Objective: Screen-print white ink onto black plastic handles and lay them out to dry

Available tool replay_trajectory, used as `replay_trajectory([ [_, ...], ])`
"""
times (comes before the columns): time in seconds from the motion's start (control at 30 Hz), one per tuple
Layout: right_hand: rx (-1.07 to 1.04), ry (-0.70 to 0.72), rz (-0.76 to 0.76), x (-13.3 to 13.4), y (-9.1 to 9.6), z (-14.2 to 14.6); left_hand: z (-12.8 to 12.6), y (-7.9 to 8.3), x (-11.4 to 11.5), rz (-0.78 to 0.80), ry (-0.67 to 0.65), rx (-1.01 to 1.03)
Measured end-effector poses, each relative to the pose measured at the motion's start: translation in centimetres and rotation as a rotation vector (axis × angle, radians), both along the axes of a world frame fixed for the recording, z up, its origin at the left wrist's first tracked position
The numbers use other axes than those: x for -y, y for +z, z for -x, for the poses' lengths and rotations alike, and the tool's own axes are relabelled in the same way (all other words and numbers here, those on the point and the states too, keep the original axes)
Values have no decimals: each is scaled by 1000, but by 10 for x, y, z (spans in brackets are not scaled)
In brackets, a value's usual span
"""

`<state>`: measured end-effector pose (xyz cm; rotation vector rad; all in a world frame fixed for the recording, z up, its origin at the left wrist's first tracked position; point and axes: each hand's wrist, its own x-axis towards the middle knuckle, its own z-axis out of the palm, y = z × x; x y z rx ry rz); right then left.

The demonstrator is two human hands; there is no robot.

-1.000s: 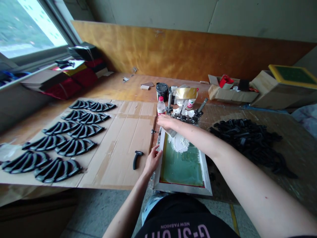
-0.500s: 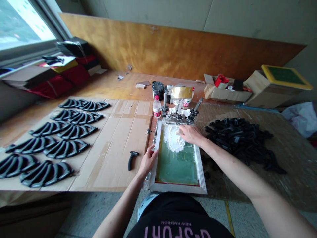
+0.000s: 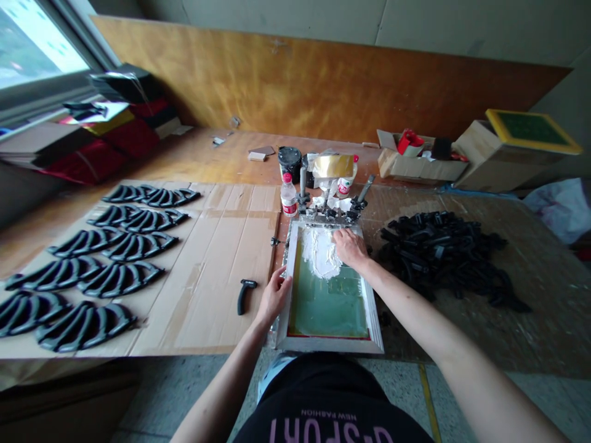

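Observation:
A screen printing frame (image 3: pixel 377 326) with green mesh lies in front of me, thick white ink (image 3: pixel 325 258) spread over its upper part. My right hand (image 3: pixel 349 247) is closed above the ink's right edge, near the frame's far end; whatever its fingers hold is hidden. At the frame's left rail rests my left hand (image 3: pixel 276 295), thumb and fingers apart and touching the rail. A hinge clamp (image 3: pixel 327 215) with metal posts stands at the far end of the frame. Left of my left hand, a single curved black handle-like piece (image 3: pixel 244 296) lies on the cardboard (image 3: pixel 212 307).
Rows of black curved pieces (image 3: pixel 122 280) lie on the left. A heap of similar black parts (image 3: pixel 443 252) is on the right. Behind the frame stand a red-capped bottle (image 3: pixel 289 197) and a black tub (image 3: pixel 290 165). An open carton (image 3: pixel 415 167) sits at the back right.
My right hand stays at the far end of the frame, its fingers turned slightly. My left hand stays at the left rail. The whole view has shifted a little.

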<state>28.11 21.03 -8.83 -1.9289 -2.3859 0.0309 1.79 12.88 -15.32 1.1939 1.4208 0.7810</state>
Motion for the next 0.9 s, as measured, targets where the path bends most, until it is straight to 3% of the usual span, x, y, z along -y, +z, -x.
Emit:
replay_trajectory([
  [0.1, -6, 71, 47, 10, 3, 7, -1, -1, 0, -12, 5, -14],
  [0.23, -16, 281, 73, 40, 11, 14, -1, 0, 0, -25, 6, -11],
  [0.33, -17, 434, 90, 61, 23, 8, -1, 2, 1, -26, 4, -25],
  [0.43, -53, 555, 136, 62, 35, -2, -1, 5, 1, -20, 10, -31],
  [0.5, -95, 534, 125, 55, 37, -4, -1, 8, 1, -13, 15, -36],
  [0.63, -77, 339, -9, 48, 24, 3, -1, 14, 0, -1, 25, -47],
  [0.8, -109, 422, -1, 62, 14, 2, -1, 20, 0, -4, 45, -53],
  [0.9, -208, 347, -12, 38, 24, -3, -1, 29, -1, 17, 49, -27],
])
